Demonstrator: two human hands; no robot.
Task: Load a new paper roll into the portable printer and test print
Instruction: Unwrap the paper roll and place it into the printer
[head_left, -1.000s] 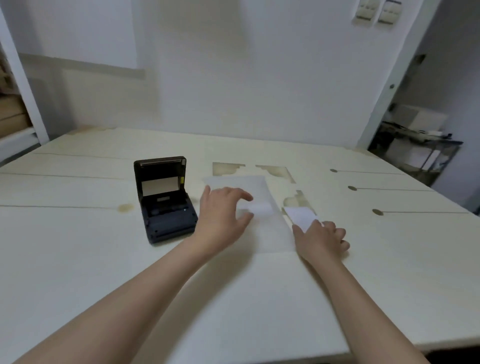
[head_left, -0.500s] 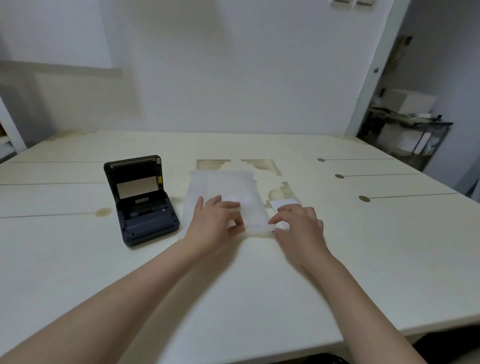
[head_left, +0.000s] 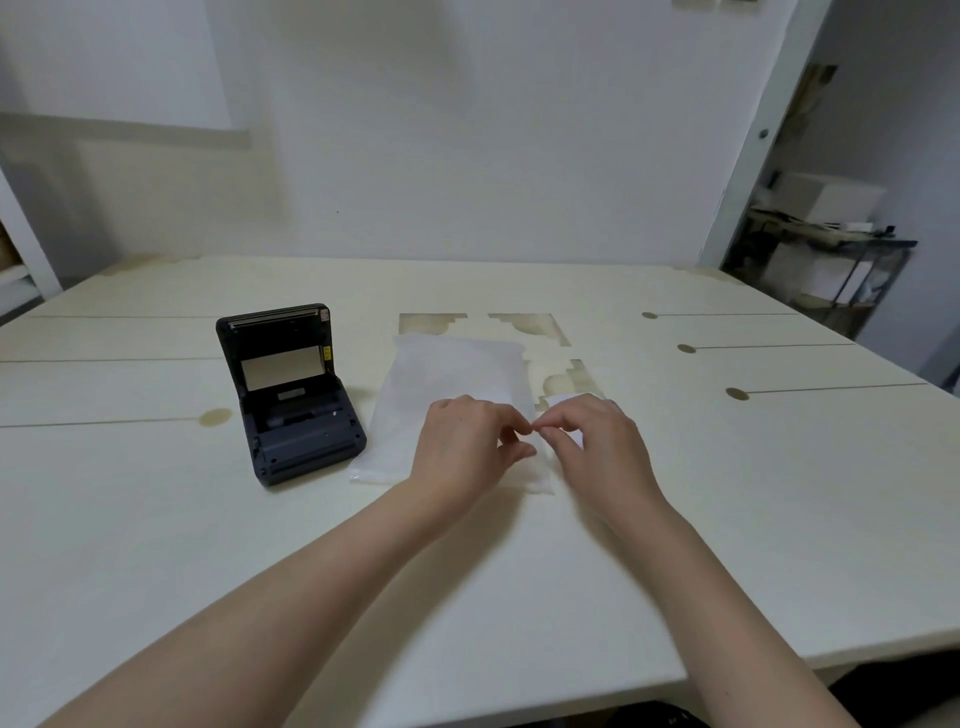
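A dark portable printer (head_left: 293, 395) stands on the pale table (head_left: 156, 519) with its lid raised and its paper bay bare. To its right lies a white translucent plastic bag (head_left: 447, 374), flat on the table. My left hand (head_left: 465, 441) rests on the bag's near right part, thumb and forefinger pinched together. My right hand (head_left: 597, 441) meets it fingertip to fingertip, pinching at the bag's right edge. A small white paper piece (head_left: 563, 399) peeks out above my right hand. No paper roll is visible; the hands hide whatever lies under them.
Worn patches (head_left: 524, 327) and round marks (head_left: 736, 393) dot the table behind and right of the bag. A wall runs along the table's far edge. A metal shelf with boxes (head_left: 826, 249) stands at the right, beyond a door frame.
My right hand left the small white paper and came left to the bag's edge. My left hand drew back over the bag, and both now pinch together at one spot.
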